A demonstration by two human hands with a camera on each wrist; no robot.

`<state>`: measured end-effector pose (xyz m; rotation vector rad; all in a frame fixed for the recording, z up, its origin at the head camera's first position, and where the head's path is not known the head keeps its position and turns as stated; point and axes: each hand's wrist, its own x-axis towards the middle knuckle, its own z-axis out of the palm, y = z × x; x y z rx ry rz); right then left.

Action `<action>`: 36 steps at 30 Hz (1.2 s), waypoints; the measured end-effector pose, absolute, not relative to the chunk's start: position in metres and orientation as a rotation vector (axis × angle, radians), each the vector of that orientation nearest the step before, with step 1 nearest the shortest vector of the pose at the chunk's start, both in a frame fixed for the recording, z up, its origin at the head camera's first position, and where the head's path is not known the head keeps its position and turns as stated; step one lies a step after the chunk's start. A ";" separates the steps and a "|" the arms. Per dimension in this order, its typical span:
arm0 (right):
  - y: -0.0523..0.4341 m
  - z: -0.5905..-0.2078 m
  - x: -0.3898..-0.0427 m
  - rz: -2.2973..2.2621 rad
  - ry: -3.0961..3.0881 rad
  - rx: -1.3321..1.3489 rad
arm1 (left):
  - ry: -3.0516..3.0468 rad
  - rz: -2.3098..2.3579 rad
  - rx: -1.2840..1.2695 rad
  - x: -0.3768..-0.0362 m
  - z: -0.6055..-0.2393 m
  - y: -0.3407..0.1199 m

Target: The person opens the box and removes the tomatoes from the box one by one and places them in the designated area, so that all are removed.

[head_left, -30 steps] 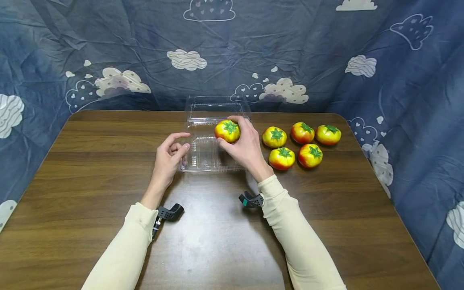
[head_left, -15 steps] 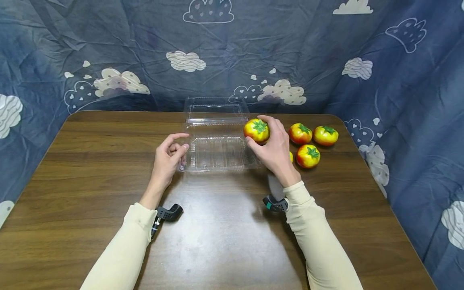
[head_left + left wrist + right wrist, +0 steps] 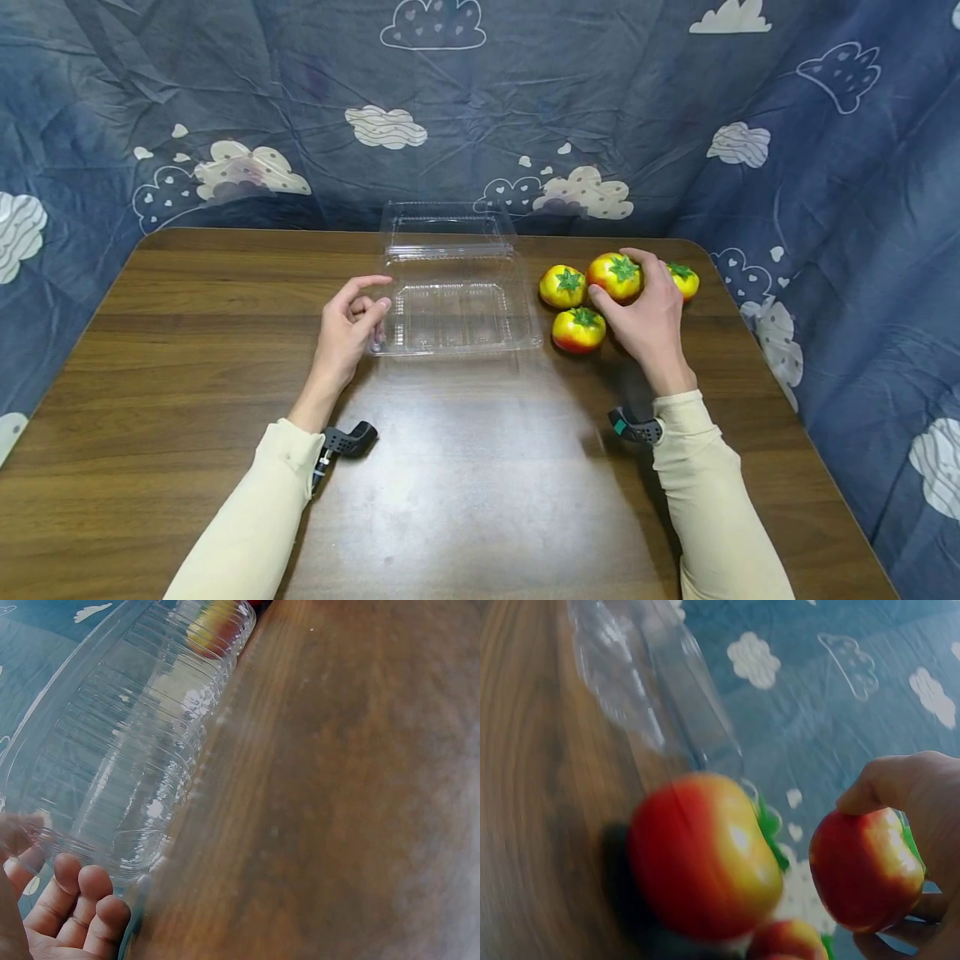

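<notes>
Head view | left hand [image 3: 345,329] fingers pinched clear clamshell container [image 3: 450,312] rim, steadying it on bench [image 3: 187,333] | right hand [image 3: 652,321] fingers curled around tomato [image 3: 615,276], lifted among the other tomatoes [image 3: 576,329].

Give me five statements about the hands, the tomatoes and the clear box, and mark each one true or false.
1. The right hand grips a tomato. True.
2. The clamshell box holds two tomatoes. False: it holds none.
3. The box lid is closed. False: it stands open at the back.
4. The left hand touches the box's left edge. True.
5. The tomatoes lie left of the box. False: they lie to its right on the table.
</notes>
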<state>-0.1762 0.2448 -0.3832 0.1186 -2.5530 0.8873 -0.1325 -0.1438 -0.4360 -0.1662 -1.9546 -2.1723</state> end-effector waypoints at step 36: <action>0.358 -0.408 -0.167 0.760 -2.871 -0.341 | -1.976 -2.143 -0.184 -0.133 -0.437 -0.144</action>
